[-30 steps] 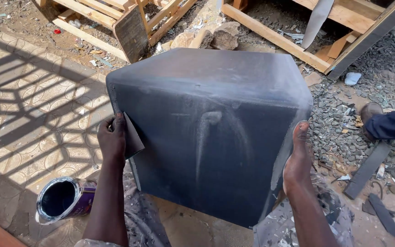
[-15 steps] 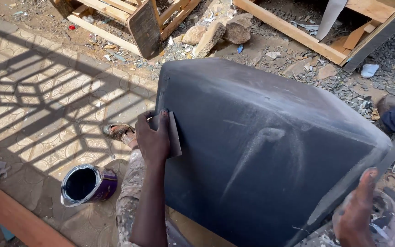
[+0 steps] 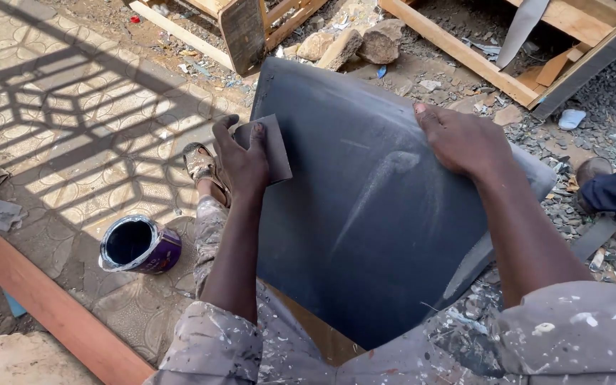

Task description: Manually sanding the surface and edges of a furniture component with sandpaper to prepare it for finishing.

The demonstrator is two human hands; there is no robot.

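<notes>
A large dark grey box-shaped piece (image 3: 365, 214) with rounded edges leans tilted against my knees, its dusty face streaked with pale marks. My left hand (image 3: 240, 160) pinches a small dark sheet of sandpaper (image 3: 272, 148) against the piece's upper left edge. My right hand (image 3: 465, 139) lies palm-down on the upper right part of the same face, fingers spread, holding nothing. My foot in a sandal (image 3: 199, 165) shows just left of the piece.
An open purple paint can (image 3: 139, 246) stands on patterned paving at the left. A reddish wooden beam (image 3: 51, 303) crosses the lower left. Wooden pallets (image 3: 251, 21), rocks (image 3: 365, 39) and gravel lie beyond. Another person's shoe and dark trouser leg (image 3: 607, 187) sit at the right.
The piece has tipped further over toward me. My right hand left its lower right corner and now rests on the upper face. My left hand kept the sandpaper at the left edge.
</notes>
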